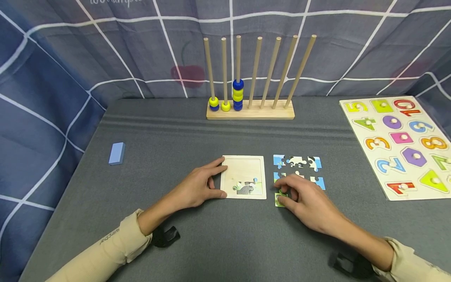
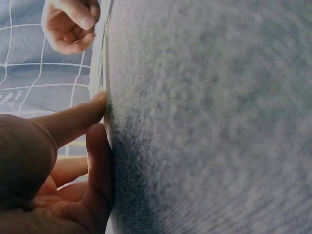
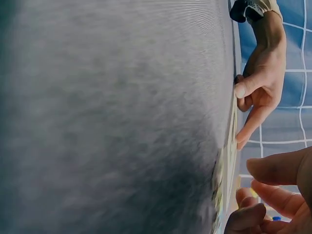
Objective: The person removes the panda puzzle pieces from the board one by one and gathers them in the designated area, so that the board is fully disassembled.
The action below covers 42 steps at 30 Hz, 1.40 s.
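Note:
A square wooden puzzle tray point(image 1: 243, 166) lies flat in the head view, with joined pieces point(image 1: 245, 188) showing grey and green in its lower part. My left hand point(image 1: 199, 184) touches the tray's left edge, its thumb near the lower corner and its fingers extended near the upper one. Right of the tray, my right hand point(image 1: 310, 201) hovers over loose jigsaw pieces point(image 1: 297, 161), fingers bent. A green piece point(image 1: 279, 201) shows beneath its thumb. In the right wrist view a gap separates thumb point(image 3: 273, 168) and fingers. The right hand hides some pieces.
A wooden bead abacus point(image 1: 250, 113) with upright rods and blue and yellow beads stands at the back. On the right lies a number-and-shape board point(image 1: 401, 152). A blue block point(image 1: 117, 153) sits at the left. A checked cloth point(image 1: 141, 51) hangs behind.

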Each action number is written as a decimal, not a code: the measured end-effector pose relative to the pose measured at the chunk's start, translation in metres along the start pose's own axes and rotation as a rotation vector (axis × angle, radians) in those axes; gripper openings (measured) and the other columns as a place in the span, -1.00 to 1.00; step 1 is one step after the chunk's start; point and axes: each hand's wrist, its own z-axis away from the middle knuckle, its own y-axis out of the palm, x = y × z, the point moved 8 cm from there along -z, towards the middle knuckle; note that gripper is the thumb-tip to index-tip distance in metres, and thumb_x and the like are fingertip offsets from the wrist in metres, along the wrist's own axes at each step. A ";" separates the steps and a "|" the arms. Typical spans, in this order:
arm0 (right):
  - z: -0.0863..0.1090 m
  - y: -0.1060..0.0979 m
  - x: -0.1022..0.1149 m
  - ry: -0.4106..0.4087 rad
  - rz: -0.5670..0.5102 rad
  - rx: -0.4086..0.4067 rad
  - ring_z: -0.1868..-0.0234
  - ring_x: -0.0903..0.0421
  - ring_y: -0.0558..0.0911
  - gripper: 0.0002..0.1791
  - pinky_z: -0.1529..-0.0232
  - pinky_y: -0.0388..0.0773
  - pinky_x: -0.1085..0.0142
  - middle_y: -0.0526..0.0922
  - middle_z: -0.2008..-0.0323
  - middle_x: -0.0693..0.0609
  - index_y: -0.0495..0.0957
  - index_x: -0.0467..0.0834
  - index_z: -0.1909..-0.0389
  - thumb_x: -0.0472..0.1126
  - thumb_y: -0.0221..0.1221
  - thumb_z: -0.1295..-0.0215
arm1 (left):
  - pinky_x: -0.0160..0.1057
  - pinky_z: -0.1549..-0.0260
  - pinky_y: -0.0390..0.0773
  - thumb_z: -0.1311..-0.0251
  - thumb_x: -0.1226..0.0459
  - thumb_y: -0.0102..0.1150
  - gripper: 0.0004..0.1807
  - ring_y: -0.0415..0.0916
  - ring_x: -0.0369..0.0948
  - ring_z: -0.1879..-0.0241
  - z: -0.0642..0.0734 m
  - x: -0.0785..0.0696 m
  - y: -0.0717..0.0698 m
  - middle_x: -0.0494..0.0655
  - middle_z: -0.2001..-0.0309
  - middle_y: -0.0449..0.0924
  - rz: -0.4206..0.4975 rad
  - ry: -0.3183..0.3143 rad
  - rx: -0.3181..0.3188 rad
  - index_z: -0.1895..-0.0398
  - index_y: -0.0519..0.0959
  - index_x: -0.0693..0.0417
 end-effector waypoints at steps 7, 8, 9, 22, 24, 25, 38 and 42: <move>-0.020 0.018 0.017 -0.045 -0.112 0.081 0.42 0.26 0.45 -0.77 0.40 0.40 0.34 0.52 0.37 0.20 0.65 -0.10 0.18 -0.40 0.34 -0.17 | -0.31 0.50 0.46 -0.02 0.29 0.51 -0.21 0.44 -0.39 0.56 0.001 0.002 0.000 0.13 -0.49 0.10 0.003 -0.011 -0.004 -0.35 0.39 0.29; -0.024 0.020 0.020 -0.054 -0.120 0.087 0.41 0.26 0.45 -0.77 0.40 0.41 0.34 0.53 0.36 0.19 0.65 -0.11 0.17 -0.40 0.33 -0.17 | -0.31 0.50 0.46 -0.02 0.29 0.51 -0.21 0.43 -0.39 0.56 0.000 0.002 0.000 0.13 -0.49 0.10 0.001 -0.013 -0.005 -0.35 0.39 0.29; -0.027 0.022 0.022 -0.061 -0.126 0.090 0.41 0.26 0.45 -0.76 0.39 0.41 0.34 0.54 0.34 0.17 0.65 -0.11 0.16 -0.40 0.33 -0.17 | -0.31 0.50 0.46 -0.02 0.29 0.51 -0.21 0.44 -0.39 0.56 0.000 0.002 0.000 0.12 -0.50 0.10 0.001 -0.014 -0.005 -0.35 0.40 0.29; -0.050 0.046 0.029 -0.032 -0.031 0.153 0.48 0.27 0.40 -0.67 0.42 0.38 0.30 0.48 0.41 0.11 0.67 -0.21 0.06 -0.32 0.39 -0.10 | -0.31 0.51 0.46 -0.05 0.27 0.49 -0.22 0.44 -0.38 0.56 0.000 0.002 0.001 0.09 -0.50 0.10 0.002 -0.024 0.014 -0.36 0.40 0.26; -0.050 0.047 0.029 -0.040 0.004 0.156 0.49 0.27 0.38 -0.68 0.44 0.36 0.30 0.45 0.43 0.12 0.68 -0.20 0.07 -0.30 0.39 -0.10 | -0.31 0.51 0.46 -0.06 0.27 0.49 -0.23 0.44 -0.39 0.56 0.000 0.003 0.002 0.10 -0.50 0.10 0.003 -0.023 0.015 -0.36 0.40 0.26; -0.050 0.047 0.030 -0.044 0.019 0.155 0.49 0.27 0.37 -0.68 0.44 0.35 0.30 0.43 0.44 0.12 0.68 -0.20 0.08 -0.30 0.39 -0.10 | -0.31 0.50 0.46 -0.06 0.27 0.49 -0.23 0.44 -0.39 0.56 0.000 0.003 0.002 0.10 -0.50 0.10 0.002 -0.022 0.016 -0.36 0.40 0.26; -0.050 0.048 0.031 -0.066 0.056 0.145 0.48 0.26 0.34 -0.74 0.44 0.33 0.31 0.40 0.42 0.12 0.69 -0.18 0.16 -0.30 0.41 -0.09 | -0.32 0.51 0.46 -0.06 0.27 0.49 -0.22 0.43 -0.38 0.56 0.000 0.002 0.000 0.11 -0.50 0.10 0.005 -0.013 0.013 -0.36 0.40 0.27; -0.050 0.048 0.031 -0.066 0.052 0.143 0.48 0.26 0.35 -0.74 0.44 0.33 0.31 0.40 0.42 0.12 0.68 -0.17 0.17 -0.30 0.41 -0.09 | -0.32 0.51 0.45 -0.05 0.27 0.49 -0.22 0.43 -0.38 0.57 0.000 0.002 0.000 0.11 -0.50 0.10 0.002 -0.015 0.013 -0.36 0.40 0.27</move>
